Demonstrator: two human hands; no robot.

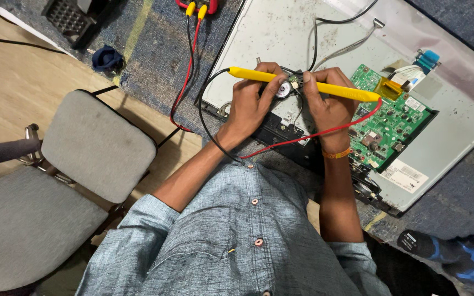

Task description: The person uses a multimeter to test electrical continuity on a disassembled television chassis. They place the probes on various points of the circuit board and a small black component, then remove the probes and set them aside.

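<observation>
Two yellow probes meet over the small board on the metal panel.
Left hand point(250, 104) grips one yellow probe point(253, 75), right hand point(330, 104) grips the other probe point(346, 91), tips at the small board point(293, 82) beside the green circuit board point(390, 123).

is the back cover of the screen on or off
Off: the panel's bare metal back and green circuit board lie exposed beside both hands holding yellow probes.

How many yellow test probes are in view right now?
2. One yellow probe is in the left hand; the other yellow probe is in the right hand, lying over the green circuit board.
</observation>
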